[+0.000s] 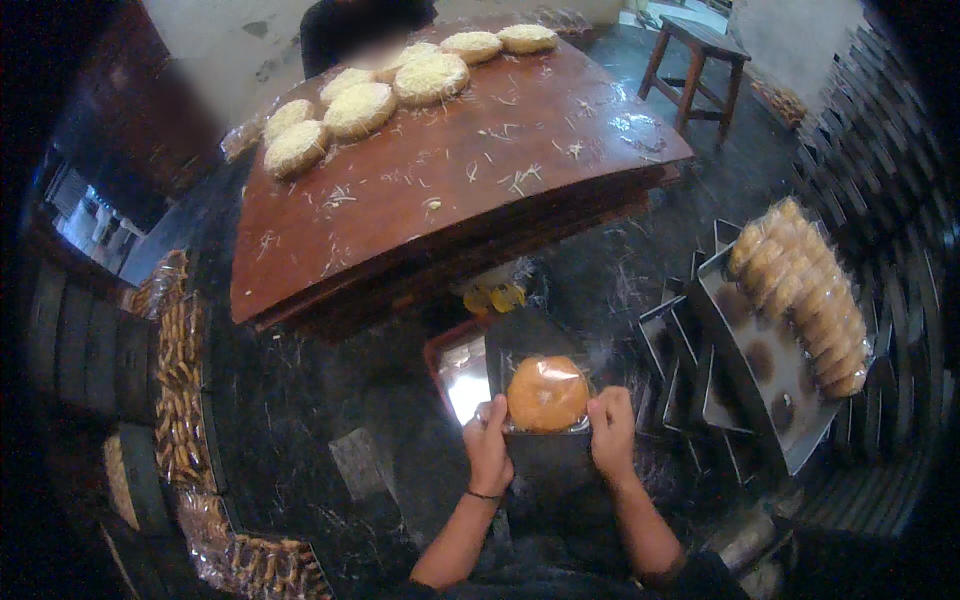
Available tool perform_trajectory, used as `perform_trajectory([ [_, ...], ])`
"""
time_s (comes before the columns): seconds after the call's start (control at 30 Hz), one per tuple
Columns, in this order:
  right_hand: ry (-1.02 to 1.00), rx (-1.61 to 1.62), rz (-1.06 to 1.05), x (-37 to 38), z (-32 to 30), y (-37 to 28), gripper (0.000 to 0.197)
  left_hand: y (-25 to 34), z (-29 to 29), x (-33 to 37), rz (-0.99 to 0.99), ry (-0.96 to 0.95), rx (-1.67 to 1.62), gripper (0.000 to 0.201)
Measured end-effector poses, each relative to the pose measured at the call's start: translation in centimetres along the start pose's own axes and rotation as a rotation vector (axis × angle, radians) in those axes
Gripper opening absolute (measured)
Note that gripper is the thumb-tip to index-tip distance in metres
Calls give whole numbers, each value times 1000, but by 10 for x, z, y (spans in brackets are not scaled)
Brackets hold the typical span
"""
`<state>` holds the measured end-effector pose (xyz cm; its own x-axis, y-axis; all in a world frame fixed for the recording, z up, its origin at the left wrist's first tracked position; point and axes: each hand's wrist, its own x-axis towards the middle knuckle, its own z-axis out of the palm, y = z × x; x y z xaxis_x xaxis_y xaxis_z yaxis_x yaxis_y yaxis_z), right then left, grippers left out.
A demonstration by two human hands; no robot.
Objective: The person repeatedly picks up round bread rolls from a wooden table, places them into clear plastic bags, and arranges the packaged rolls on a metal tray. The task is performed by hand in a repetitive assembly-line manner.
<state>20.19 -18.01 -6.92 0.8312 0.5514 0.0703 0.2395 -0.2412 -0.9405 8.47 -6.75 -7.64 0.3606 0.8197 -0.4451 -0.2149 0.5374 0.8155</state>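
A round golden bun in a clear plastic bag sits between my two hands, just above a dark machine block. My left hand grips the bag's left edge and my right hand grips its right edge. Both hands pinch the plastic low on the bun. A thin band circles my left wrist.
A brown wooden table ahead carries several round shred-topped breads. A person in dark clothes stands behind it. At right a metal tray holds a row of bagged buns. Bagged baked goods lie at left. A wooden stool stands far right.
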Motion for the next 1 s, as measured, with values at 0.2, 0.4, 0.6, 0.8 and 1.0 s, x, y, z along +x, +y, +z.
perform_trajectory([
  [0.2, -324, 723, 172, 9, -26, 16, 45, 7, 3, 8, -40, -259, 12, 27],
  [0.4, -173, 1492, 271, 2, -23, -43, 54, 30, 41, -41, -41, -555, -174, 25],
  [0.6, 544, 1284, 22, 48, -141, -43, 50, 56, 4, -15, 89, -364, -119, 21],
  [0.8, 1139, 458, -50, 127, -262, 55, 45, 66, -65, 23, 210, -111, -93, 22],
  [1.0, 1298, -370, 277, 181, -235, 114, 64, 54, -76, 22, 168, -127, -85, 20],
])
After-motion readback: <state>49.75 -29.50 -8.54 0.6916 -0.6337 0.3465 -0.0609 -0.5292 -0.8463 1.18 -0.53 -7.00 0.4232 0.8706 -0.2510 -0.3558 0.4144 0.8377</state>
